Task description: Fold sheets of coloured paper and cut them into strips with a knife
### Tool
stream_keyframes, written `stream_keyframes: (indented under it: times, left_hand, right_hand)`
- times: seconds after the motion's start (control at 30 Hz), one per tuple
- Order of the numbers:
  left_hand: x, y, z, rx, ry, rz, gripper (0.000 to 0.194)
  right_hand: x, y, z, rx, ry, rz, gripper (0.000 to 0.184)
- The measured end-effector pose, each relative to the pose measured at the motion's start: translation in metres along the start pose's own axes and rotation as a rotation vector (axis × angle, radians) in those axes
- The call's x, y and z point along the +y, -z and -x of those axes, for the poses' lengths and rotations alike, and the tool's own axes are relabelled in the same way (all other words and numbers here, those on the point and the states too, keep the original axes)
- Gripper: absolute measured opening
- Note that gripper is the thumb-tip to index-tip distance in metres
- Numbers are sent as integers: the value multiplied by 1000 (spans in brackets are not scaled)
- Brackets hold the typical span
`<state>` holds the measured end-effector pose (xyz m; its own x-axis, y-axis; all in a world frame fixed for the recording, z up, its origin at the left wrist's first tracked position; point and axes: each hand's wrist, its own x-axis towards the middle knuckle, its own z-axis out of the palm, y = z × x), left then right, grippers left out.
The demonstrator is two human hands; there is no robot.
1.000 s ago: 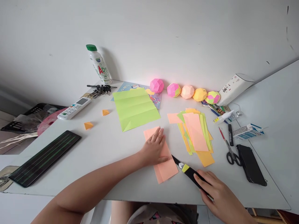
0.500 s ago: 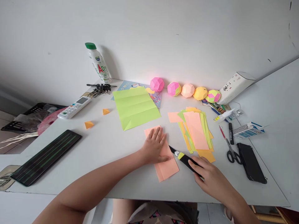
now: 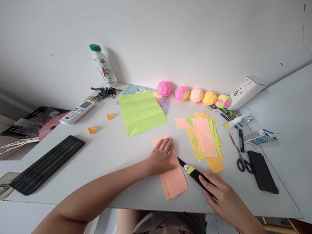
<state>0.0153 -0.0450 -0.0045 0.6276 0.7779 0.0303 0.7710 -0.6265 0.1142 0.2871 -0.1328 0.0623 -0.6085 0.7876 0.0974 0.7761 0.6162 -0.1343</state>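
A folded salmon-pink sheet of paper (image 3: 177,182) lies on the table in front of me. My left hand (image 3: 161,156) rests flat across its upper part, fingers stretched out and holding nothing. In my right hand (image 3: 218,190) is a black and yellow utility knife (image 3: 195,173), gripped around the handle. Its dark blade points up and left and is at the right edge of the folded sheet; whether it is inside the fold I cannot tell. A pile of cut paper strips (image 3: 206,139) in pink, green and orange lies beyond the knife.
A creased green sheet (image 3: 143,112) covers part of a booklet. Several paper balls (image 3: 196,95) line the wall. Two small orange folded pieces (image 3: 92,130) lie left. Scissors (image 3: 241,162) and a black phone (image 3: 263,172) lie right; a remote (image 3: 78,112) and bottle (image 3: 103,66) stay left.
The folded pink paper has slid a little toward me with my left hand on it. My right hand and the utility knife have shifted slightly down and right.
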Motion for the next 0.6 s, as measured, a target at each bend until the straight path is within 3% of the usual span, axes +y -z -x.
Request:
stream_keyframes:
  times: [0.07, 0.33, 0.6]
  left_hand:
    - [-2, 1, 0, 6, 20, 12, 90]
    - [-6, -2, -3, -36, 70, 36, 109]
    - [-7, -9, -3, 36, 71, 50, 109]
  right_hand:
    - [0, -1, 1, -1, 8, 14, 38]
    - [2, 0, -21, 15, 13, 14, 39]
    - [6, 0, -48, -18, 9, 14, 41]
